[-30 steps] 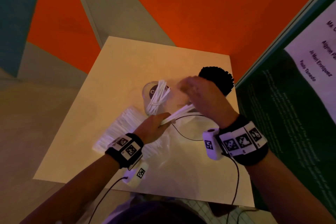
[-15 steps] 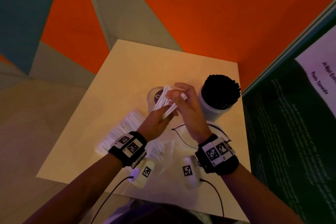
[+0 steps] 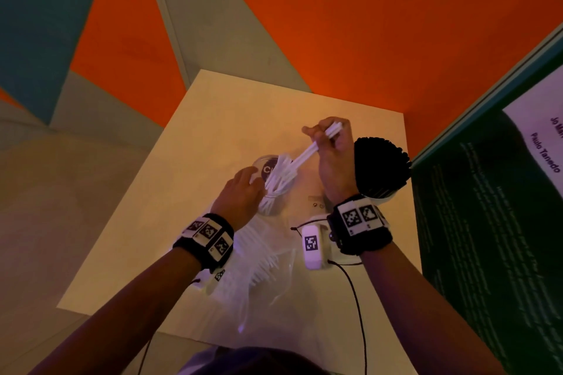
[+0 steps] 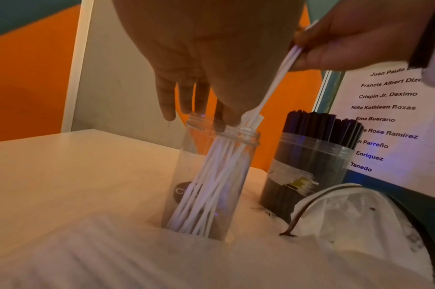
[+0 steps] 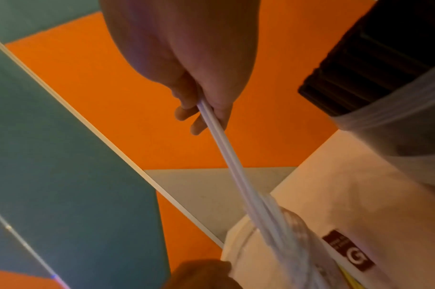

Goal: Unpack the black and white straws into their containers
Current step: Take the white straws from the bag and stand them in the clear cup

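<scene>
The left hand (image 3: pixel 242 189) rests loose-fingered at the rim of the clear jar (image 4: pixel 211 176), likely steadying it on the table (image 3: pixel 213 119). The right hand (image 3: pixel 333 155) pinches several white straws (image 3: pixel 307 154), angled down into that jar. Black straws (image 3: pixel 380 161) fill the neighbouring jar (image 4: pixel 308 176). A poster (image 4: pixel 389 107) lists names, including "Ema Buerano".

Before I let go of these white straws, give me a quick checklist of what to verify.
1. Right hand grips the white straws: ok.
2. Lower ends inside the clear jar: ok.
3. Left hand at the jar's mouth, steadying it: ok.
4. Jar upright on the table: ok.
5. Room left in the jar: ok.
6. Black straws jar clear of the right wrist: cannot tell.
</scene>
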Available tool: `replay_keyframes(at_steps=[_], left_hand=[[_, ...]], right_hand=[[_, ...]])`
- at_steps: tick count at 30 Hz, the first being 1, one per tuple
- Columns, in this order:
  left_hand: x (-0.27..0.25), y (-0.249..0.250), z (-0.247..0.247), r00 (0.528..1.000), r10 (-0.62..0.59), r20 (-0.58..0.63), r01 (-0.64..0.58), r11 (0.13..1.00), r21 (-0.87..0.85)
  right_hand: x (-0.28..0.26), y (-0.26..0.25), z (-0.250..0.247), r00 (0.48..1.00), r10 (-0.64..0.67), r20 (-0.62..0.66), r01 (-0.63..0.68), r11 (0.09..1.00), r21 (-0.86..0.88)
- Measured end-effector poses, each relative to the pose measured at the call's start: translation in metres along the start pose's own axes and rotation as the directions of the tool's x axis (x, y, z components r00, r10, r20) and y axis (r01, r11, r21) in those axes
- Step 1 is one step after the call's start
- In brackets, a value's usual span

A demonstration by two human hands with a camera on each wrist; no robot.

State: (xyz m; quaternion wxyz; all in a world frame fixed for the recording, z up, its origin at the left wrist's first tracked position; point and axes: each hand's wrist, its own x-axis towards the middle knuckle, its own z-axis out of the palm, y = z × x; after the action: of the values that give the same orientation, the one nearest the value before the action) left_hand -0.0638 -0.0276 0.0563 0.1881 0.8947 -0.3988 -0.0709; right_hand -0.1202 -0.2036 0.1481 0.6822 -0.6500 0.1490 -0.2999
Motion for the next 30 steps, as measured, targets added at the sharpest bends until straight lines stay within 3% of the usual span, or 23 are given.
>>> replay_keyframes(at_steps=[7,12,15,17,19,20,21,22,24,25,26,27,28,30], left_hand=[[0.001,-0.003,-0.001,0.998,0.034,-0.049,-0.036,0.999,-0.040],[0.002,-0.006,0.000,0.999,0.002,-0.046,-0.005,0.997,-0.073],[0.001,-0.006,0.000,0.999,-0.027,-0.032,0.023,0.990,-0.136],[-0.004,-0.005,-0.001,0.998,-0.018,-0.062,0.006,0.982,-0.189],[-0.014,-0.003,-0.003,0.990,0.031,-0.141,-0.056,0.982,-0.180],[-0.021,-0.002,-0.003,0.984,0.059,-0.167,-0.086,0.984,-0.158],[-0.029,-0.002,-0.002,0.985,0.080,-0.150,-0.101,0.986,-0.135],[-0.038,-0.001,0.000,0.994,0.086,-0.071,-0.093,0.989,-0.115],[-0.054,0.000,0.007,0.974,0.056,0.221,-0.045,0.998,-0.053],[-0.060,0.000,0.011,0.930,0.033,0.366,-0.025,0.999,-0.027],[-0.064,0.001,0.013,0.878,0.013,0.479,-0.005,1.000,-0.017],[-0.067,0.001,0.014,0.841,-0.001,0.542,0.016,1.000,-0.024],[-0.069,0.001,0.015,0.829,-0.008,0.559,0.041,0.998,-0.047],[-0.071,0.001,0.014,0.845,-0.006,0.535,0.070,0.993,-0.099]], right_hand=[[-0.006,0.055,-0.002,0.984,0.174,0.036,-0.169,0.979,-0.115],[-0.013,0.086,-0.015,0.897,0.414,0.153,-0.376,0.898,-0.228],[-0.025,0.089,-0.022,0.896,0.426,0.123,-0.368,0.870,-0.329],[-0.038,0.083,-0.028,0.936,0.344,0.070,-0.280,0.853,-0.441],[-0.053,0.075,-0.037,0.954,0.278,0.117,-0.158,0.791,-0.592],[-0.061,0.070,-0.041,0.930,0.314,0.189,-0.121,0.751,-0.650],[-0.069,0.064,-0.043,0.869,0.410,0.277,-0.109,0.704,-0.702],[-0.077,0.061,-0.043,0.762,0.536,0.365,-0.087,0.642,-0.761],[-0.096,0.060,-0.040,0.459,0.757,0.465,0.035,0.507,-0.861],[-0.105,0.062,-0.035,0.309,0.827,0.470,0.096,0.465,-0.880],[-0.116,0.065,-0.027,0.194,0.866,0.461,0.154,0.438,-0.886],[-0.127,0.070,-0.018,0.141,0.879,0.455,0.226,0.419,-0.880],[-0.137,0.076,-0.008,0.157,0.878,0.452,0.281,0.400,-0.873],[-0.156,0.090,0.009,0.324,0.821,0.470,0.297,0.383,-0.874]])
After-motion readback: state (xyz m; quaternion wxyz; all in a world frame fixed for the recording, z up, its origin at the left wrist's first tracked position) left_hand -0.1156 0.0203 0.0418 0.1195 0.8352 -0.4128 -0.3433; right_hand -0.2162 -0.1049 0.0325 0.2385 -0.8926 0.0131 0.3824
